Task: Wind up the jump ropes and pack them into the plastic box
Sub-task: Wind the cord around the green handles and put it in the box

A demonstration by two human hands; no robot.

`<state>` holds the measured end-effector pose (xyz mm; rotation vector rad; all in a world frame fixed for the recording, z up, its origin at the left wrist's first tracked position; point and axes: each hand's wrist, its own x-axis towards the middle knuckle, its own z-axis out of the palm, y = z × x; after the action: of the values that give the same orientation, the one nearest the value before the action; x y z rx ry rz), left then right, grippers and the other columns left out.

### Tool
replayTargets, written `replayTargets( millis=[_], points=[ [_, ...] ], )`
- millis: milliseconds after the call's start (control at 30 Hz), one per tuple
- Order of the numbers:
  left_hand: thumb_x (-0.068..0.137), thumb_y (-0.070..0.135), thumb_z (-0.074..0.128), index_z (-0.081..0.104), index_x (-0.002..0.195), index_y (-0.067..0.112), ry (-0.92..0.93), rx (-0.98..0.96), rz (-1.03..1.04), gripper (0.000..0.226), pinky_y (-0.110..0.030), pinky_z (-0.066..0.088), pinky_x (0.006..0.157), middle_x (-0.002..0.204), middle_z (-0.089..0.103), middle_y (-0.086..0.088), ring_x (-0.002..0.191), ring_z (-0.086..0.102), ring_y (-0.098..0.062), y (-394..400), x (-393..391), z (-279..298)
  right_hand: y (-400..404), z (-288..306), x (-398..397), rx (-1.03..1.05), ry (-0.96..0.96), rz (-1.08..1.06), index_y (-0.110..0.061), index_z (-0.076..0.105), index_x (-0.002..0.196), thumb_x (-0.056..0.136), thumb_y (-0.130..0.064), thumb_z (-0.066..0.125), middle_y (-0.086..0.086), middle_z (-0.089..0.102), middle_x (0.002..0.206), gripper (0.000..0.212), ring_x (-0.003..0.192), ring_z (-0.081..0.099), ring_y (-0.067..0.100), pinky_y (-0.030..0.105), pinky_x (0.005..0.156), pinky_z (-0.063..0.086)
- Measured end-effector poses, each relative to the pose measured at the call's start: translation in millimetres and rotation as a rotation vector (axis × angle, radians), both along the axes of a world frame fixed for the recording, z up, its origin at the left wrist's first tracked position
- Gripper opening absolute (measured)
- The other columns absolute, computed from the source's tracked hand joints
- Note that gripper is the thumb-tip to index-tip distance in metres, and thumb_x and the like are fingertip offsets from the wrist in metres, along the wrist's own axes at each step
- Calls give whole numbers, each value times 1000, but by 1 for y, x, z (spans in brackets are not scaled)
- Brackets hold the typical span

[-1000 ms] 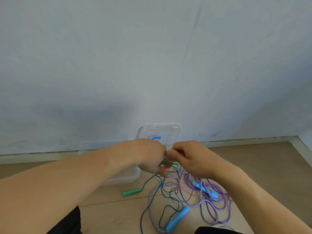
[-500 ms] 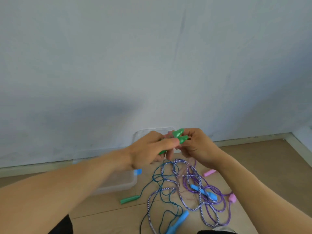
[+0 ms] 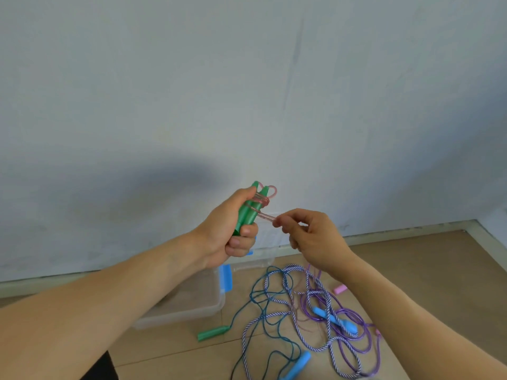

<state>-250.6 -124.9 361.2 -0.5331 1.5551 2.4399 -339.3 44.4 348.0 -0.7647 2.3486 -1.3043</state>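
Plastic box (image 3: 192, 305): clear, rectangular, with a blue latch (image 3: 226, 277); it stands on the wooden floor (image 3: 411, 270) at the wall, partly hidden behind the left forearm. Left hand (image 3: 227, 231): fingers curled round two smooth green handles (image 3: 248, 215) held side by side, tips up. Translucent pink cord (image 3: 260, 201) is wrapped round the handles near their tips. Right hand (image 3: 310, 237): thumb and forefinger pinch the free cord end just right of the handles. Below, loose ropes (image 3: 315, 311) lie tangled on the floor: teal, striped braided, glossy purple, with blue, green and pink handles.
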Motion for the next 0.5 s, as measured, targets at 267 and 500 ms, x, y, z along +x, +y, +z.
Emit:
replayTargets(
  millis=[267,500],
  points=[
    [93,59,46,47,86,24,-42,81,-58,36,-22,7,45,55,25,3,41,14,-9,-6,2,1,-18,-8,5,100,-61,-125,-18,60,75,104,-28,37,5,41,63,38,57,37,19,32,56,32],
    [97,55,41,44,98,20,-115,112,49,35,-17,12,37,54,32,1,38,18,-9,-11,-3,-4,-21,3,12,38,-79,-208,-15,57,64,99,-34,48,-1,32,49,41,43,24,14,22,41,24]
  ],
)
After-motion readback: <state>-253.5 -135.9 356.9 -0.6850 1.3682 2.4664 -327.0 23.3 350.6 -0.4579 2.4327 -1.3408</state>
